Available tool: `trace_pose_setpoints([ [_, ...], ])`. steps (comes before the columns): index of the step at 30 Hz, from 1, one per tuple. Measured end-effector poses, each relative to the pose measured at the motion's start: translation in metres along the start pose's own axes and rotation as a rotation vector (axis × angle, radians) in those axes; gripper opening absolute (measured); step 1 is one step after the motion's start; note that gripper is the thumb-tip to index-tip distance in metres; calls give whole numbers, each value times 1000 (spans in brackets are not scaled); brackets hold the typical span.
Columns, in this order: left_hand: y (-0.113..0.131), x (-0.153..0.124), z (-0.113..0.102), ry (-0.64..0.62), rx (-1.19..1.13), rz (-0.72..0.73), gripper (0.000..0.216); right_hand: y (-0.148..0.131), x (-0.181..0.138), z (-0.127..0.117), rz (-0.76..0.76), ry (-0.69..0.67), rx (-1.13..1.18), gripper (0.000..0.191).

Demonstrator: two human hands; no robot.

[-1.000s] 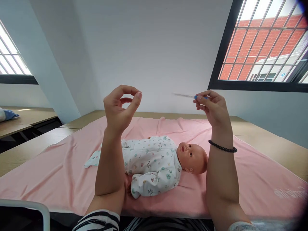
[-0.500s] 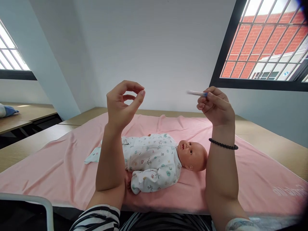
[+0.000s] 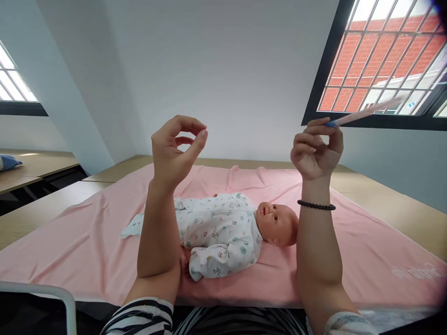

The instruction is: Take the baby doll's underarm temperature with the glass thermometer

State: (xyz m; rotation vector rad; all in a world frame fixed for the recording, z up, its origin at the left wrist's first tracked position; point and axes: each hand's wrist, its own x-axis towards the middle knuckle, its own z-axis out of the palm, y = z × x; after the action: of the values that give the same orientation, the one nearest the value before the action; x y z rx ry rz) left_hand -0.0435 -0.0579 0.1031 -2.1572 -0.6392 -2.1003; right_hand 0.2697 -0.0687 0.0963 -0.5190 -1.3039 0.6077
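Note:
My right hand (image 3: pixel 317 151) is raised over the doll's head end, fingers closed on the blue end of a slim thermometer (image 3: pixel 366 113). Its pale stem is smeared by motion and points right and slightly up, in front of the window. My left hand (image 3: pixel 176 149) is held up at about the same height, thumb and index fingertips brought together in a ring, with nothing visible in them. Below and between my forearms a baby doll (image 3: pixel 220 232) in a white printed suit lies on its back, head to the right. My left forearm hides part of its legs.
A pink cloth (image 3: pixel 87 242) with folds covers much of the wooden table (image 3: pixel 377 188). Behind stand a pale wall (image 3: pixel 223 83) and a barred window (image 3: pixel 380 60). At lower left is a white metal rail (image 3: pixel 70 302). A blue item (image 3: pixel 10 162) lies on another table.
My right hand has turned at the wrist, swinging the thermometer from pointing left to pointing right and up. My left hand keeps its pose, and the view has shifted slightly.

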Motion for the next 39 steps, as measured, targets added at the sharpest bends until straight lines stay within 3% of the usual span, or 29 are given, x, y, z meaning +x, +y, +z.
trace_pose_setpoints([
  [5, -2, 0, -1, 5, -12, -12, 15, -2, -2, 7, 75, -48, -157, 28],
  [9, -3, 0, 0, 1, -22, -20, 15, 1, -1, 7, 20, -80, -8, 34],
  [14, -2, 0, 1, -14, -35, -10, 14, 5, 0, 15, 143, -29, -75, 19],
  [26, 0, -1, 4, -125, -3, -24, 20, -6, -14, 45, 53, -151, -186, 28],
  [39, 7, -2, 4, -177, -8, -37, 17, -7, -16, 50, 76, -182, -186, 35],
])
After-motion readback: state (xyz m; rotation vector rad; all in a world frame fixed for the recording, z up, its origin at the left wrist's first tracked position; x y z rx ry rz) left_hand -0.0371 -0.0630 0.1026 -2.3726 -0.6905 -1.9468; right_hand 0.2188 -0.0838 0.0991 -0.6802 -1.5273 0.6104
